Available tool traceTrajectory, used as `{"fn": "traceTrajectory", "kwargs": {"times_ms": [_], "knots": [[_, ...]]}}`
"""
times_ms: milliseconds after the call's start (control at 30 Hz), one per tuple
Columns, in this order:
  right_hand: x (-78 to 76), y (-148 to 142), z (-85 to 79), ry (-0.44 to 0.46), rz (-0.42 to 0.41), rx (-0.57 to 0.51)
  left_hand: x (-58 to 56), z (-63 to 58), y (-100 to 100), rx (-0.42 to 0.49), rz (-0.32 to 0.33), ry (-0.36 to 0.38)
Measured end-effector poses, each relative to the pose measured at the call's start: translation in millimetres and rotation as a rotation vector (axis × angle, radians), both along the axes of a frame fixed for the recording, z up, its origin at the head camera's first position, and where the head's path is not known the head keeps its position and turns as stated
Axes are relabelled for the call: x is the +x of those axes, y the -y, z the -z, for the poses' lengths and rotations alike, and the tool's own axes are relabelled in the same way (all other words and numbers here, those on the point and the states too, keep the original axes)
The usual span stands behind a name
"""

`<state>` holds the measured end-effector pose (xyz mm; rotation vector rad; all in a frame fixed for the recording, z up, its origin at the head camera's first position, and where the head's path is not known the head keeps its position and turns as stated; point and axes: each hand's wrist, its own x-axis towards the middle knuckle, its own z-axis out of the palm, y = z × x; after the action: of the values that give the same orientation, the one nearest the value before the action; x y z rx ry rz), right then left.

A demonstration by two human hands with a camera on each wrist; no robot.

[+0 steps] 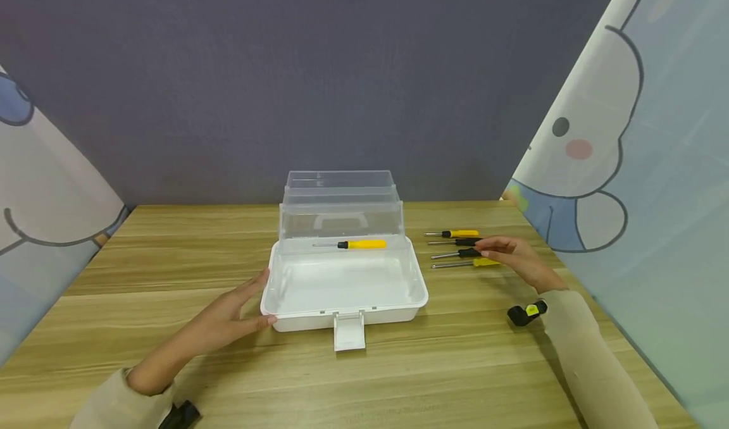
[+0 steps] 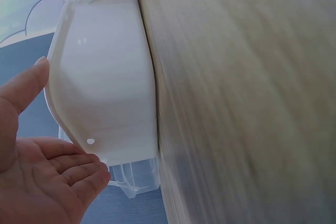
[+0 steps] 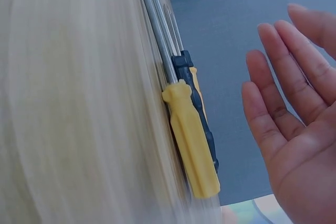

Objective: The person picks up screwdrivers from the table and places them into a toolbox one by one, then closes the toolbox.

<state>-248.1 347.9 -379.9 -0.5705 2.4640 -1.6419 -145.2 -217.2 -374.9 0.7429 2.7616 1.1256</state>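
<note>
A white plastic box stands on the table with its clear lid raised at the back. Lying along the box's back side is a screwdriver with a yellow handle. My left hand rests against the box's left end, thumb near the front corner, fingers extended. To the right of the box lie several screwdrivers, among them a yellow one nearest me and a black one. Over their handles hovers my right hand, its fingers loosely extended and apart from them in the right wrist view.
The front latch of the box hangs down. A wooden table lies beneath everything, with a dark wall behind it. Cartoon-printed panels stand at both sides. Each wrist wears a small black device.
</note>
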Motion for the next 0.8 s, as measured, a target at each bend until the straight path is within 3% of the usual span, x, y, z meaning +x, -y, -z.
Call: {"fn": "traceTrajectory", "kwargs": {"times_ms": [367, 800], "knots": [[-3.1, -12.9, 2.7, 0.017, 0.001, 0.021, -0.1, 1.4, 1.6, -0.017, -0.012, -0.014], [-8.3, -29.3, 6.3, 0.032, -0.064, 0.008, 0.1, 0.3, 0.9, 0.005, 0.007, -0.004]]}}
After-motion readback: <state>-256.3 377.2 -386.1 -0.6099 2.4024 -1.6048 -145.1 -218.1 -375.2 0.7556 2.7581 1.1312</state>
